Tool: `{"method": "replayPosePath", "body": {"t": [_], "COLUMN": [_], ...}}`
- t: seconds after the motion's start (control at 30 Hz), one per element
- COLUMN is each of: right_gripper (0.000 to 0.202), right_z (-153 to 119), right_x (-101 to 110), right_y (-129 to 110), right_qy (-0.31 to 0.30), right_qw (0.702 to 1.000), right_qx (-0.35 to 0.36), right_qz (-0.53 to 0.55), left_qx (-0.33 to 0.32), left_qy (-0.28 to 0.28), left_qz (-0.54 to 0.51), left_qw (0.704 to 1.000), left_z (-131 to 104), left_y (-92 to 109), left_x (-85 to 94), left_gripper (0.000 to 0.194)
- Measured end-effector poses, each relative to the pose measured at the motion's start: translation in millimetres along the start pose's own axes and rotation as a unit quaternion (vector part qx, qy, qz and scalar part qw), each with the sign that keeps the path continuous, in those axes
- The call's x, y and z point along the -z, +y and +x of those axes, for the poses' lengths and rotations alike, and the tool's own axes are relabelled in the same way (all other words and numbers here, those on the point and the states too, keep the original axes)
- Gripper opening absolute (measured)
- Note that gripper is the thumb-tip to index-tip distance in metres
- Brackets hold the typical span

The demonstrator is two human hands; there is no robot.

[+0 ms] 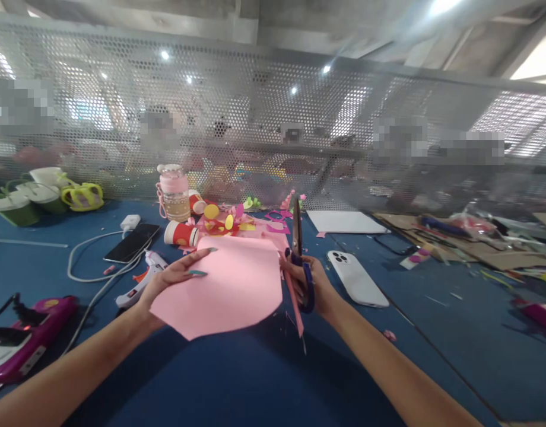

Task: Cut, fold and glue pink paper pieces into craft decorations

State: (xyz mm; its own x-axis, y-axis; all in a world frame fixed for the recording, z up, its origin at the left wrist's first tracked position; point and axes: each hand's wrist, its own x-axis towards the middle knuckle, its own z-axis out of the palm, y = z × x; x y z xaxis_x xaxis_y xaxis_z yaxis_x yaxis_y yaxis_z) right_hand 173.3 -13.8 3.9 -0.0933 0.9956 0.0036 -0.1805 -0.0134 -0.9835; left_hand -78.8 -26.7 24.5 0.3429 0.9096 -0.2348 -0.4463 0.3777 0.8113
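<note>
Left hand (168, 277): grip pinched on the left side of a pink sheet (231, 290), teal-nailed digits on its upper face. Sheet is held out over the blue bench (469, 344), between both hands, its lower corners cut at a slant.

Right hand (318, 280): grip closed about the dark blue handles of scissors (297, 234), blades pointing up and away, just beside the sheet's right edge. Cannot tell how far the blades are parted. A narrow pink strip (295, 305) hangs by the fingers; whether joined to the sheet, unclear.

Just right of this hand, a white phone (357, 279), lying lens side up. Beyond the sheet, a red-and-white cup (181, 234) on its side, then a pink-topped bottle (174, 193), upright. Glue gun (137, 289) close by the left hand, partly hidden.
</note>
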Motion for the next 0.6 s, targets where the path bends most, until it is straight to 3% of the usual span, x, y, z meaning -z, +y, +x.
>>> {"method": "replayPosePath", "body": {"t": [0.1, 0.23, 0.33, 0.4, 0.5, 0.53, 0.6], "right_gripper": [0.029, 0.028, 0.029, 0.029, 0.028, 0.028, 0.027], "right_z": [3, 5, 6, 7, 7, 6, 3], "right_x": [6, 7, 3, 1, -2, -3, -7], "right_y": [1, 3, 5, 7, 9, 10, 10], "right_qy": [-0.034, -0.051, -0.046, -0.028, 0.001, 0.007, 0.013], "right_qw": [0.999, 0.997, 0.997, 0.998, 1.0, 1.0, 0.999], "right_qx": [-0.023, -0.039, -0.056, -0.047, -0.022, -0.015, -0.009], "right_qz": [-0.025, -0.036, -0.027, -0.014, 0.007, 0.017, 0.038], "left_qx": [-0.028, -0.079, -0.13, -0.165, -0.187, -0.197, -0.26], "left_qy": [0.043, 0.035, 0.075, 0.114, 0.107, 0.117, 0.153], "left_qz": [-0.067, -0.162, -0.156, -0.072, 0.128, 0.212, 0.37], "left_qw": [0.996, 0.983, 0.976, 0.977, 0.968, 0.95, 0.878], "left_z": [0, 1, 7, 12, 20, 22, 23], "left_y": [4, 12, 17, 14, 2, -4, -14], "left_x": [0.1, 3.3, 5.2, 5.5, 7.0, 8.0, 10.1], "left_gripper": [0.051, 0.057, 0.054, 0.05, 0.054, 0.057, 0.06]}}
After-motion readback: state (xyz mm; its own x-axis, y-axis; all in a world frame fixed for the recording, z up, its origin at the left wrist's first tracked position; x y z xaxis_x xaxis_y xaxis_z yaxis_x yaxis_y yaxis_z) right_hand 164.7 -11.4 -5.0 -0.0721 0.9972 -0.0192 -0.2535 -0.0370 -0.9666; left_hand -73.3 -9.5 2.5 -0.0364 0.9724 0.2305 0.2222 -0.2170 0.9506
